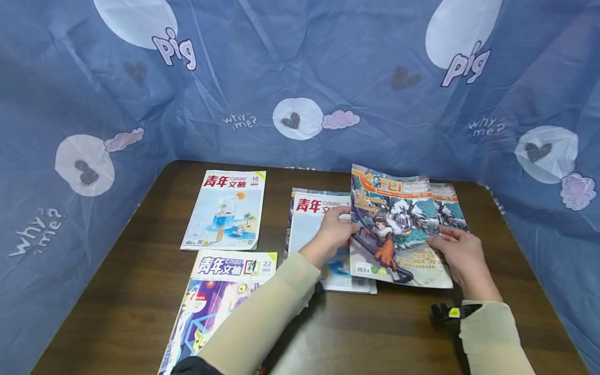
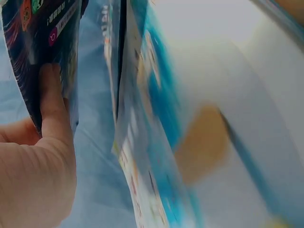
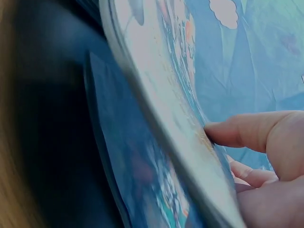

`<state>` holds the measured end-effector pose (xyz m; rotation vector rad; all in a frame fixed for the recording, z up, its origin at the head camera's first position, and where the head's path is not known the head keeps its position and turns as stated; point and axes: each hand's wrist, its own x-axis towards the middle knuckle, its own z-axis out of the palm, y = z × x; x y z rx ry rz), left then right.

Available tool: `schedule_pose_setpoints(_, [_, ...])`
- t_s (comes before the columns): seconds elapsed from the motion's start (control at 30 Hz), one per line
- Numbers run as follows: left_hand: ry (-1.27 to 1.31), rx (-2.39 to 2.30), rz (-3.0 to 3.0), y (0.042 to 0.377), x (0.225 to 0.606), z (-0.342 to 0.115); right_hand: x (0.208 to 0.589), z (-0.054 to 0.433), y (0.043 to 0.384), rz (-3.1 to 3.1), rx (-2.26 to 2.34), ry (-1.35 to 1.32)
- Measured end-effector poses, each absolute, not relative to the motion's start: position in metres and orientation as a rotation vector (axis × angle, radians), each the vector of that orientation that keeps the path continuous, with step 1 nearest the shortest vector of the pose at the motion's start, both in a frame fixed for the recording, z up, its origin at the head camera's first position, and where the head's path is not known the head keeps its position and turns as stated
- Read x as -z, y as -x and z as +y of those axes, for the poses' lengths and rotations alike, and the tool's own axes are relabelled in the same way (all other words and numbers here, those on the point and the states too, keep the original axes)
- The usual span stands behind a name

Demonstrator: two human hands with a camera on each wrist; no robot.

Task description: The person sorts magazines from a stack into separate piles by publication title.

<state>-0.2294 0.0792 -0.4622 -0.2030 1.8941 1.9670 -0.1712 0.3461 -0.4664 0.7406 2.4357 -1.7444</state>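
A comic-style magazine (image 1: 398,224) with an orange title and an armoured figure on its cover is raised off the table between both hands. My left hand (image 1: 332,232) grips its left edge; in the left wrist view the thumb (image 2: 54,109) lies along a dark printed side of it. At the right edge my right hand (image 1: 461,252) pinches it, thumb (image 3: 237,130) on the cover and fingers behind. Below its left side lies a pile topped by a white magazine (image 1: 307,234) with a red title. A similar comic-style magazine (image 1: 452,205) peeks out at the right, mostly hidden.
Left on the brown table (image 1: 117,281) lies another white magazine (image 1: 225,208) with a popsicle picture. Nearer sits a purple-titled magazine (image 1: 215,302), partly covered by the left sleeve. A blue printed cloth (image 1: 300,62) hangs behind the table and along its sides.
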Motion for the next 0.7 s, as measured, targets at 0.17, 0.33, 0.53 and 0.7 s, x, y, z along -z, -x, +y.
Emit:
schedule_pose_setpoints(0.17, [0.241, -1.957, 1.913, 0.232, 0.461, 0.103, 0.465, 0.363, 0.171, 2.474, 1.732, -0.816])
schedule_pose_setpoints(0.33, [0.270, -1.934, 1.928, 0.234, 0.461, 0.121, 0.462, 0.374, 0.169, 2.513, 1.694, -0.879])
schedule_pose_setpoints(0.53, [0.244, -1.914, 1.973, 0.236, 0.462, 0.138, 0.460, 0.385, 0.171, 2.539, 1.706, -0.932])
schedule_pose_setpoints(0.7, [0.213, -1.958, 1.991, 0.236, 0.463, 0.152, 0.463, 0.395, 0.174, 2.559, 1.664, -0.989])
